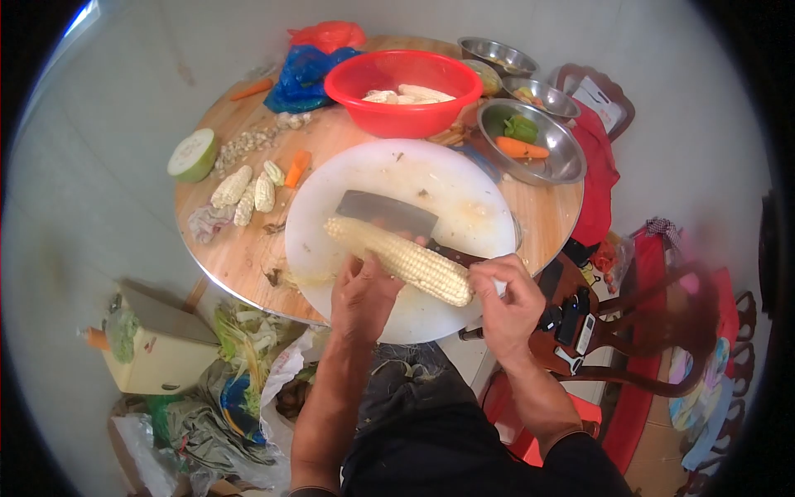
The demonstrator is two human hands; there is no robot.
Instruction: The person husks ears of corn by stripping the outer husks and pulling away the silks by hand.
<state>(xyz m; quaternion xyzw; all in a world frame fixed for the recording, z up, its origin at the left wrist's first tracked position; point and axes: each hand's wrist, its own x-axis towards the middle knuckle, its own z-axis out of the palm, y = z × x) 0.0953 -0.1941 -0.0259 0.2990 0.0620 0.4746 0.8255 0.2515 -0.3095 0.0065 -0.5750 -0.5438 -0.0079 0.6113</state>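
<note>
Corn cob (406, 258) gripped in both hands over the white board

The corn cob slants across the near half of the white board (464, 190), with its narrower end toward the left and its thick end toward the right. The left hand (364, 290) has its fingers closed around the cob from below, and fingertips show past its far side. The right hand (507, 291) pinches the thick end between bent fingers and thumb; something small and white shows at that hand, too hidden to name. A cleaver (387, 214) lies flat on the white board just beyond the cob, its dark handle pointing right and partly covered by it.

The white board sits on the round wooden tabletop (240, 253), reaching its near edge. Toward the far edge stands a red basin (403, 121) with pale cobs (414, 94) in it, and a blue bag (305, 81) is just left of the basin. Near the right edge, a metal bowl (566, 157) holds a carrot (520, 149) and a green pepper (521, 129). At the left edge lies a cut pale-green gourd (194, 156); between it and the white board are short cobs (232, 186) and orange pieces (296, 168)
</note>
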